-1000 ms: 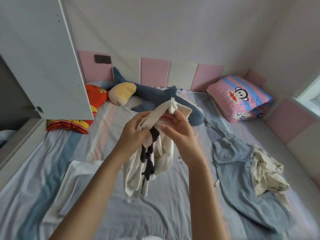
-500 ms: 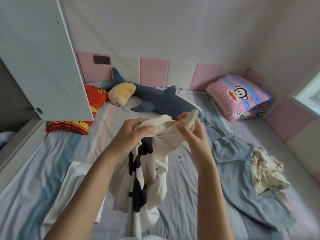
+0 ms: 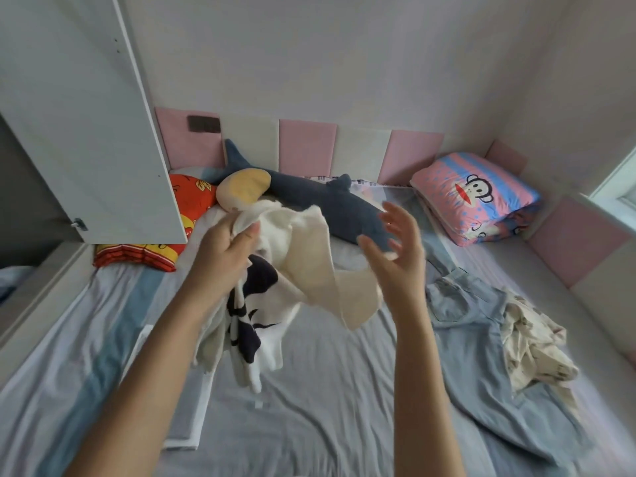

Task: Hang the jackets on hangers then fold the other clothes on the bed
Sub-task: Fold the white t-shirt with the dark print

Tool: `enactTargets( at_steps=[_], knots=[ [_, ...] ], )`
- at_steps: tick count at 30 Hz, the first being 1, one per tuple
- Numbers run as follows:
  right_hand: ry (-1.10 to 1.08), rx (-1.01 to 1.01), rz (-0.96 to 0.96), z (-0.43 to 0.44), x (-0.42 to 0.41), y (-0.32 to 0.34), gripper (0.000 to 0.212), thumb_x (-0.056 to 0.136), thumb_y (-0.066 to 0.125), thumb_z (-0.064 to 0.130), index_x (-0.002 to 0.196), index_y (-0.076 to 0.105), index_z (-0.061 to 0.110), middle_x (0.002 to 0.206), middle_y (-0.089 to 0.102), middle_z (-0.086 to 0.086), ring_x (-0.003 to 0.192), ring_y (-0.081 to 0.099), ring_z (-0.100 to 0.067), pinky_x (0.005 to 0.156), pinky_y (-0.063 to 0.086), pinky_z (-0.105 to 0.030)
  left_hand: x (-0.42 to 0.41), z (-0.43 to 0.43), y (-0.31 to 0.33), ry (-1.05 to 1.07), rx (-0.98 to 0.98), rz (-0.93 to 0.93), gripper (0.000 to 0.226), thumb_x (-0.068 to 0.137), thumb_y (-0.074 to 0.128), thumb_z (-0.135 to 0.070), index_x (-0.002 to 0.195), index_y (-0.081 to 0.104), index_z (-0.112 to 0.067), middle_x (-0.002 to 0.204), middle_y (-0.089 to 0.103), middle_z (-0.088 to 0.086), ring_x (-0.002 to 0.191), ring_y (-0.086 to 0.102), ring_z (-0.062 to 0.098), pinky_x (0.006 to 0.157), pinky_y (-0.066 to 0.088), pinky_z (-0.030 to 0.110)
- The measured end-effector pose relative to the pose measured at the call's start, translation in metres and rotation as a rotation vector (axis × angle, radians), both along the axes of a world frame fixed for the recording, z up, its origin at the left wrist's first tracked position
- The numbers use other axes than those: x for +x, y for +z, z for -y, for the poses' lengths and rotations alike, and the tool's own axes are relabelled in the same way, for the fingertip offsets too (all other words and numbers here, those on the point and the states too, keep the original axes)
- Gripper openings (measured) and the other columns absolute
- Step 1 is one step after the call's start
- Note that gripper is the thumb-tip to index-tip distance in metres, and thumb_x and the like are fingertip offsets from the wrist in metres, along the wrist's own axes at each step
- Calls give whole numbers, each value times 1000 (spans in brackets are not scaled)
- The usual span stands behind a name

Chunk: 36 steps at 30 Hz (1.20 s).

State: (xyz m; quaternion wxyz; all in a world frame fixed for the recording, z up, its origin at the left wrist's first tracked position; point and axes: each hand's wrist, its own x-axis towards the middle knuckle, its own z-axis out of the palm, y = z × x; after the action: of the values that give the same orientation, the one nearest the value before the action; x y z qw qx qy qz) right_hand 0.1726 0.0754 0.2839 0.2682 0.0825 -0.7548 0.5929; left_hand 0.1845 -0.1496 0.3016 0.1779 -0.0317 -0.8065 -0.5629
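My left hand (image 3: 223,249) grips a cream garment with black patches (image 3: 303,270) by its upper edge, and the cloth hangs loose above the bed (image 3: 327,425). My right hand (image 3: 395,256) is beside the cloth on the right, fingers spread, holding nothing. Light blue jeans (image 3: 481,346) lie flat on the bed to the right. A crumpled cream patterned garment (image 3: 530,342) rests on top of them. A folded white and grey piece (image 3: 186,407) lies on the bed under my left forearm.
An open white wardrobe door (image 3: 79,115) juts over the bed's left side. A blue shark plush (image 3: 320,201), a red cushion (image 3: 165,228) and a pink cartoon pillow (image 3: 478,197) sit along the padded headboard (image 3: 306,146). Padded panels line the right wall.
My right hand has let go of the cream garment and opened. My left hand has swung the cloth leftward, and it now billows out between the hands.
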Motion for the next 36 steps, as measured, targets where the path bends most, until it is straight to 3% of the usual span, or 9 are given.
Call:
enactTargets(
  at_steps=[4,7,10,14,20,25,28,31,36],
  knots=[
    [366,391,87,25,2,-1,79,71,82,23,134,37,40,140,37,23,133,35,-4,111,29,-21,14,-23,11,-269,-23,-14,18,97,46,-20,87,60,-26,65,57,-16,59,49,-5,60,39,6],
    [293,385,184,37,0,-10,18,78,76,26,93,65,24,91,66,4,83,59,-13,76,51,-38,16,-25,17,-396,-65,-26,18,88,55,-27,98,65,-15,78,66,-7,76,60,-1,69,44,9],
    [142,259,136,26,-1,-10,38,74,64,-1,77,57,36,64,60,13,60,53,4,55,43,-21,12,-13,16,-422,-175,-42,28,76,75,-22,100,67,-9,85,68,2,79,61,8,70,46,20],
    [1,-31,28,8,2,9,62,44,48,-13,85,67,29,79,68,19,72,57,5,58,45,-14,3,2,4,-317,-319,-34,22,79,70,-4,93,64,-19,84,66,-11,82,61,1,66,46,12],
    [-210,-25,0,-2,0,15,67,50,41,-16,82,65,38,80,66,17,71,56,-1,58,41,-17,0,6,-20,-299,-403,-10,11,89,61,-10,89,57,-21,76,59,-12,70,55,-4,60,39,10],
    [-166,445,303,-33,-12,-7,47,66,54,-9,85,67,31,66,61,15,51,58,0,52,46,-24,2,19,-19,-222,-279,-103,25,89,60,-7,87,56,-31,76,60,-30,73,55,-12,66,38,3],
    [-113,745,469,-50,-20,-39,23,81,58,7,90,70,24,81,67,6,80,65,-18,65,41,-26,4,11,-25,-244,-218,-60,10,93,55,-15,86,60,-20,67,59,-14,62,51,-3,60,36,9],
    [-112,790,574,-60,-21,-63,23,82,55,9,97,68,19,98,68,0,95,61,-23,69,38,-27,6,2,-31,-270,-148,-27,37,98,49,-28,85,54,6,65,43,8,61,40,7,59,32,22],
    [-278,643,509,-65,-17,-74,23,82,52,7,95,68,19,94,69,-8,91,61,-31,66,40,-30,4,2,-29,-246,-66,-20,42,100,44,-19,60,34,-10,53,32,-10,52,30,3,51,24,19]
  ],
)
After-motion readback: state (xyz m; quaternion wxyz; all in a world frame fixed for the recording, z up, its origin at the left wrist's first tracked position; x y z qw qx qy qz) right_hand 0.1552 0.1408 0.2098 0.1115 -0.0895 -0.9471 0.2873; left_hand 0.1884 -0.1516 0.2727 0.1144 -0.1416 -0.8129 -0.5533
